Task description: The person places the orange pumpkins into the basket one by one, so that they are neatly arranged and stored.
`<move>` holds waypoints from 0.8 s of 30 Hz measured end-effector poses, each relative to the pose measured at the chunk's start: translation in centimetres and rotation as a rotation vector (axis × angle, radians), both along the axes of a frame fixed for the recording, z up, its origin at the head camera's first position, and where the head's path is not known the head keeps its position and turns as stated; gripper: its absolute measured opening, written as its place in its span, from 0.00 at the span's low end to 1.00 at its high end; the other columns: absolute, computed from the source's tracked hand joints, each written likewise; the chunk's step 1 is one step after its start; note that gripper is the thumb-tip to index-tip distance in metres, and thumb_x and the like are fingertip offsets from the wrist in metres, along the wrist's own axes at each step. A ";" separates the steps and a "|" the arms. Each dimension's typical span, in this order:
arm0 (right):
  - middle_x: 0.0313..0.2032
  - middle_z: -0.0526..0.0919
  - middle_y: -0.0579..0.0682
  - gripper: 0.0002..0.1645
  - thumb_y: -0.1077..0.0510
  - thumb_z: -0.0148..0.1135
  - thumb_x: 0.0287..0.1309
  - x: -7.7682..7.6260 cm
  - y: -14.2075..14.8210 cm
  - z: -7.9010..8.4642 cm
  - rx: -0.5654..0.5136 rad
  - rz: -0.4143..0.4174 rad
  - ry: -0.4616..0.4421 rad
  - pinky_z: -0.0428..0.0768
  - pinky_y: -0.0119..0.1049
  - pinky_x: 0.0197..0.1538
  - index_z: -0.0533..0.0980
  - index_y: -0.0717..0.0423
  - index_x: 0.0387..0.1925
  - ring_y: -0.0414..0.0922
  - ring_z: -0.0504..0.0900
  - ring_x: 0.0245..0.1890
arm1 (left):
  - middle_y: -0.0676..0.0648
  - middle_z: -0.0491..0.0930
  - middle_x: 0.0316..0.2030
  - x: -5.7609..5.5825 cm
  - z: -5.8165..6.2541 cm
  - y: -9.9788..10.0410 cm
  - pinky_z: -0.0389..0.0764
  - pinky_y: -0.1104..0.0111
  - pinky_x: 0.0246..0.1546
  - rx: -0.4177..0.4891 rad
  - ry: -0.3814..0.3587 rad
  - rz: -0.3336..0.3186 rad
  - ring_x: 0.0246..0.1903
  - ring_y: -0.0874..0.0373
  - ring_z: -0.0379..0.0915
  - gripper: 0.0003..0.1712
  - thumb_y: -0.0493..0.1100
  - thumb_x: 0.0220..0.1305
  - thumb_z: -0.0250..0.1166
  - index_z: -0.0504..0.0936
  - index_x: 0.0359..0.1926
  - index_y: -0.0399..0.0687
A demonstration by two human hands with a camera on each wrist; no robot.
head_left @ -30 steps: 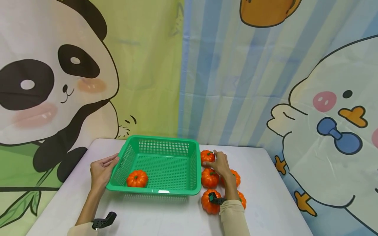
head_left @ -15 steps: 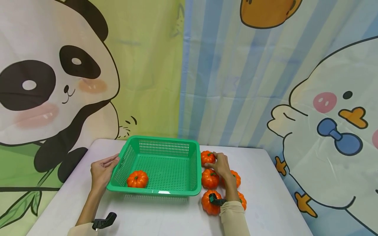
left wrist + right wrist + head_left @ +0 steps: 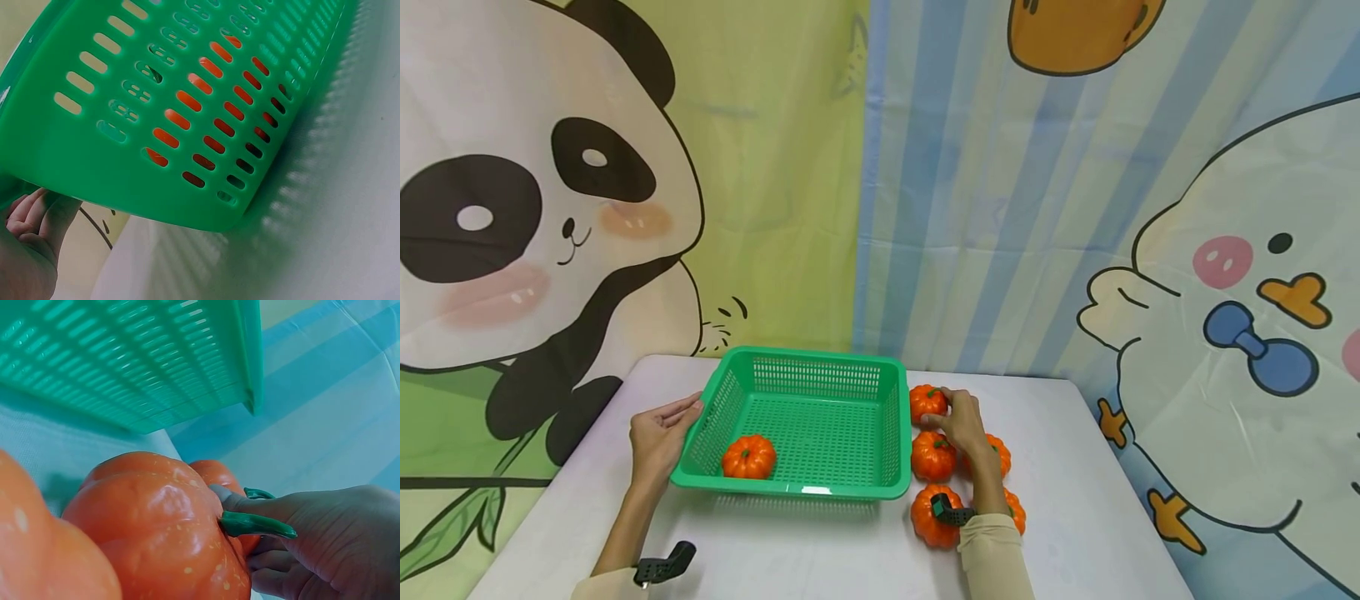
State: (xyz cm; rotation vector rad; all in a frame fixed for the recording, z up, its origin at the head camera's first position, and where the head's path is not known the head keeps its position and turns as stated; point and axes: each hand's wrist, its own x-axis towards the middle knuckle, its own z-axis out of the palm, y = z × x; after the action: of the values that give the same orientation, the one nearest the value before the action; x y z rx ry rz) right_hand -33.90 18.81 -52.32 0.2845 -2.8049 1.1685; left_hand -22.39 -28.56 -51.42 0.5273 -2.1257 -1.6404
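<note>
My left hand point(image 3: 658, 437) pinches the left rim of a green plastic basket point(image 3: 820, 487); in the left wrist view its fingers point(image 3: 39, 215) lie under the lip. One orange toy pumpkin point(image 3: 748, 457) sits inside at the near left corner, and orange shows through the slots. To the right of the basket, my right hand point(image 3: 962, 421) grips the farthest pumpkin point(image 3: 927, 402) of a column of three, thumb on the near side. The right wrist view shows this pumpkin point(image 3: 215, 474) mostly hidden behind the middle one point(image 3: 156, 525), whose green stem overlaps the hand.
Nearest in the column is another pumpkin point(image 3: 934, 521), partly behind the right wrist strap. Two more, a farther pumpkin point(image 3: 1000, 452) and a nearer pumpkin point(image 3: 1017, 510), stand right of my forearm. The white table point(image 3: 1075, 500) ends at a printed cloth backdrop point(image 3: 985, 208).
</note>
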 end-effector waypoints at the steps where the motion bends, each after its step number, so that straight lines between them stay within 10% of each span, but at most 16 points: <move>1: 0.57 0.85 0.59 0.38 0.58 0.77 0.52 0.1 0.0 0.0 -0.001 0.002 0.007 0.77 0.52 0.65 0.75 0.66 0.63 0.54 0.82 0.59 | 0.51 0.87 0.50 0.0 0.0 0.0 0.75 0.89 0.41 0.000 -0.001 0.000 0.39 0.85 0.78 0.25 0.51 0.64 0.71 0.84 0.57 0.43; 15: 0.55 0.86 0.59 0.38 0.57 0.78 0.51 0.5 0.3 0.8 -0.038 0.012 0.052 0.80 0.52 0.60 0.76 0.66 0.62 0.51 0.84 0.53 | 0.55 0.88 0.47 0.0 0.0 -0.1 0.75 0.89 0.40 -0.001 -0.007 -0.003 0.38 0.85 0.78 0.25 0.52 0.64 0.71 0.84 0.57 0.42; 24: 0.48 0.89 0.55 0.31 0.58 0.78 0.50 0.6 0.4 1.3 -0.010 0.032 0.100 0.69 0.32 0.37 0.81 0.62 0.57 0.55 0.77 0.37 | 0.54 0.87 0.49 0.0 0.0 -0.2 0.76 0.89 0.40 -0.003 -0.009 -0.011 0.38 0.85 0.78 0.26 0.52 0.64 0.70 0.84 0.58 0.43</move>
State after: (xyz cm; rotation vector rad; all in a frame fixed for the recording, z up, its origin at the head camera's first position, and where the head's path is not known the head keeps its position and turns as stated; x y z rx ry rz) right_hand -33.29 19.21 -51.04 0.3774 -2.7170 1.1413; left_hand -22.44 -28.74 -51.42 0.5238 -2.1405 -1.6437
